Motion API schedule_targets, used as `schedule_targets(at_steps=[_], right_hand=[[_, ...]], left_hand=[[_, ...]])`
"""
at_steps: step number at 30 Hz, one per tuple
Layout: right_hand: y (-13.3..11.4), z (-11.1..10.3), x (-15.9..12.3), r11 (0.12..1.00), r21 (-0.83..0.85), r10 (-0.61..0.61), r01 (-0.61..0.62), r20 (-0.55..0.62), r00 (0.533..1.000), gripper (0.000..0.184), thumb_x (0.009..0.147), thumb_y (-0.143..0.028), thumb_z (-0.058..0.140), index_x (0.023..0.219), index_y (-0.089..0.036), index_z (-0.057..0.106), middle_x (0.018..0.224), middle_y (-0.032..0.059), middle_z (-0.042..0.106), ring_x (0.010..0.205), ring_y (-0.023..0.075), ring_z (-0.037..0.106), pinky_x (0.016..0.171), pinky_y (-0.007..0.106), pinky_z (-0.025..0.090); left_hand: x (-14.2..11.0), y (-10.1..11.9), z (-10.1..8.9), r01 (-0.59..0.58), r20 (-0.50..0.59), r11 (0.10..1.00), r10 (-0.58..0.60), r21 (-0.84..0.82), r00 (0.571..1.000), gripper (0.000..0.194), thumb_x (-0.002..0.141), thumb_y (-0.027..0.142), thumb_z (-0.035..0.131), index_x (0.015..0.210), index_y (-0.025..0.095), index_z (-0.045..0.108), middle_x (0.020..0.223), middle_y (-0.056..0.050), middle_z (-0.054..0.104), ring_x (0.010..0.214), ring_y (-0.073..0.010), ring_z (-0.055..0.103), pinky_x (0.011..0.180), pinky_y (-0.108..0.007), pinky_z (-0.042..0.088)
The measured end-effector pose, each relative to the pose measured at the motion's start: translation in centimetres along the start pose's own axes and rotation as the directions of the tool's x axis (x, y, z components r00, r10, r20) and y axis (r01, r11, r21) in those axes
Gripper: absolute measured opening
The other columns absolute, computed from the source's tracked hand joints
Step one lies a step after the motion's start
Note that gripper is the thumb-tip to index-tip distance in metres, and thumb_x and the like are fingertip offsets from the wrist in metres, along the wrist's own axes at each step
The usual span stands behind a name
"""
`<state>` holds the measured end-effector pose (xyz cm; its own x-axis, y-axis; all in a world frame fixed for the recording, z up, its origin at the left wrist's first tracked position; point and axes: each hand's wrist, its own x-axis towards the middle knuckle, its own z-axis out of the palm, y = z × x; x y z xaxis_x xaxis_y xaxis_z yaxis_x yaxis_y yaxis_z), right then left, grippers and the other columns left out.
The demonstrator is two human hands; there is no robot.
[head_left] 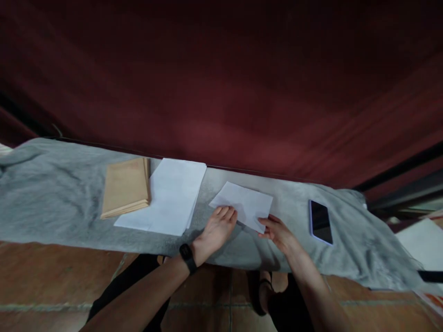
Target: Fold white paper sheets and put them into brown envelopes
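Observation:
A folded sheet of white paper (pixel 247 202) lies on the grey cloth in front of me. My left hand (pixel 218 227), with a black watch on its wrist, has its fingers curled together at the sheet's near left edge. The lower right corner of the same sheet is pinched between the thumb and fingers of my right hand (pixel 276 232). To the left is a stack of white paper sheets (pixel 175 196). Several brown envelopes (pixel 126 186) rest in a pile partly over that stack's left side.
A grey cloth (pixel 69 184) covers the long, narrow surface. On its right side lies a phone with a purple case (pixel 320 221). A dark red panel (pixel 221 92) rises behind. Below are brown floor tiles (pixel 62 267); white paper (pixel 422 242) shows at the far right.

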<state>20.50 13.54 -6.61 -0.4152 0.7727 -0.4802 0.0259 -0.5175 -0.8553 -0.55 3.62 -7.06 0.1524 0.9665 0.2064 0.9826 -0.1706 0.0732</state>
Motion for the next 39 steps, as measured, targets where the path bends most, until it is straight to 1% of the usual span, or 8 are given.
schedule_targets(at_steps=[8, 14, 20, 24, 27, 31, 35, 39], right_hand=[[0.4, -0.7, -0.6, 0.995, 0.009, 0.094, -0.096, 0.09, 0.991, 0.027, 0.072, -0.035, 0.079, 0.091, -0.018, 0.068, 0.073, 0.0024, 0.074, 0.062, 0.0171, 0.07, 0.054, 0.026, 0.059], [0.6, -1.8, 0.6, 0.998, 0.054, -0.038, 0.043, -0.09, 0.995, 0.03, 0.067, -0.031, 0.08, 0.091, -0.019, 0.067, 0.073, 0.0017, 0.074, 0.061, 0.0165, 0.07, 0.059, 0.027, 0.059], [0.3, -0.8, 0.7, 0.998, -0.018, -0.062, 0.061, -0.082, 0.995, 0.029, 0.069, -0.035, 0.075, 0.092, -0.019, 0.067, 0.078, 0.0038, 0.075, 0.062, 0.0183, 0.07, 0.056, 0.028, 0.057], [0.2, -0.7, 1.3, 0.988, -0.127, -0.113, 0.087, -0.215, 0.97, 0.026, 0.066, -0.031, 0.072, 0.089, -0.021, 0.063, 0.06, -0.0047, 0.066, 0.051, 0.0143, 0.061, 0.047, 0.024, 0.05], [0.2, -1.1, 1.8, 0.984, -0.153, -0.132, 0.091, -0.285, 0.949, 0.036, 0.067, -0.031, 0.071, 0.099, -0.023, 0.06, 0.055, -0.0082, 0.06, 0.047, 0.0134, 0.057, 0.046, 0.024, 0.048], [0.3, -1.6, 2.1, 0.992, -0.075, -0.116, 0.098, -0.279, 0.953, 0.06, 0.067, -0.034, 0.072, 0.122, -0.024, 0.053, 0.065, -0.0061, 0.064, 0.055, 0.0164, 0.063, 0.053, 0.028, 0.053], [0.3, -1.3, 2.1, 0.985, -0.126, -0.147, 0.117, -0.266, 0.953, 0.067, 0.069, -0.042, 0.073, 0.13, -0.025, 0.052, 0.068, -0.0054, 0.063, 0.06, 0.0176, 0.064, 0.057, 0.03, 0.054], [-0.5, -0.7, 1.7, 0.974, -0.004, -0.221, 0.225, -0.2, 0.955, 0.067, 0.077, -0.057, 0.066, 0.133, -0.023, 0.049, 0.08, -0.0001, 0.07, 0.07, 0.0193, 0.068, 0.067, 0.033, 0.057]], left_hand=[[0.3, -0.8, 0.0, 0.038, 0.026, 0.996, -0.036, -0.075, 0.999, 0.025, 0.088, 0.002, 0.052, 0.103, 0.018, 0.065, 0.118, -0.011, 0.068, 0.112, -0.0247, 0.062, 0.092, -0.037, 0.052], [-0.3, -0.5, 0.2, 0.013, 0.02, 1.0, -0.013, -0.005, 1.0, 0.024, 0.089, 0.003, 0.05, 0.101, 0.017, 0.066, 0.108, -0.01, 0.07, 0.103, -0.0263, 0.065, 0.09, -0.04, 0.052], [-0.5, 0.8, 0.1, -0.034, -0.029, 0.999, 0.034, -0.008, 0.999, 0.036, 0.092, 0.006, 0.049, 0.123, 0.018, 0.061, 0.126, -0.011, 0.066, 0.116, -0.0257, 0.061, 0.1, -0.041, 0.047], [-0.4, 1.0, 0.7, -0.06, 0.023, 0.998, 0.061, -0.026, 0.998, 0.026, 0.093, 0.008, 0.049, 0.11, 0.019, 0.065, 0.118, -0.009, 0.068, 0.113, -0.0244, 0.062, 0.098, -0.04, 0.047], [-0.4, 0.3, 0.8, -0.047, 0.024, 0.998, 0.048, -0.047, 0.999, 0.024, 0.093, 0.008, 0.049, 0.106, 0.02, 0.066, 0.115, -0.009, 0.069, 0.111, -0.0249, 0.062, 0.098, -0.041, 0.047], [-0.8, -0.4, 0.9, -0.009, -0.009, 0.998, 0.008, -0.056, 1.0, 0.027, 0.092, 0.007, 0.047, 0.104, 0.021, 0.068, 0.115, -0.009, 0.07, 0.109, -0.0263, 0.063, 0.097, -0.042, 0.048], [-1.0, 0.0, 0.9, 0.0, 0.009, 0.998, 0.0, -0.062, 1.0, 0.032, 0.091, 0.006, 0.047, 0.113, 0.018, 0.066, 0.118, -0.01, 0.069, 0.111, -0.0268, 0.063, 0.096, -0.041, 0.049], [0.0, 0.1, 0.4, 0.137, -0.025, 0.934, -0.154, -0.329, 0.988, 0.025, 0.093, 0.012, 0.048, 0.103, 0.018, 0.07, 0.104, -0.01, 0.073, 0.099, -0.0252, 0.068, 0.087, -0.037, 0.052]])
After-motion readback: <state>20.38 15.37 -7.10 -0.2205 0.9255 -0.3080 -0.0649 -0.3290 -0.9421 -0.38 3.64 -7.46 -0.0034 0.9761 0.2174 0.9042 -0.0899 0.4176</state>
